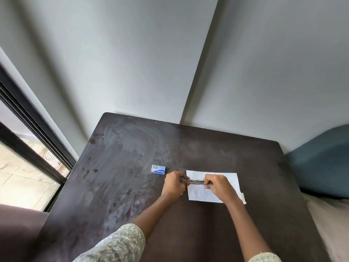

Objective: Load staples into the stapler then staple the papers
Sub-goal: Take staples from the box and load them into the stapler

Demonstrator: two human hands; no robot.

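A small metal stapler (195,181) is held level above the white papers (222,175). My left hand (174,184) grips its left end and my right hand (219,186) grips its right end. The papers lie flat on the dark table (132,167), partly hidden under my right hand and wrist, with a second sheet's corner showing at the lower right. A small blue and white staple box (158,169) lies on the table just left of my left hand, apart from it. Whether the stapler's staple channel is open I cannot tell.
The dark table's far edge meets a grey wall (151,63). A window with a dark frame (32,148) is on the left. A blue cushion (321,163) and beige fabric (332,224) lie past the table's right edge.
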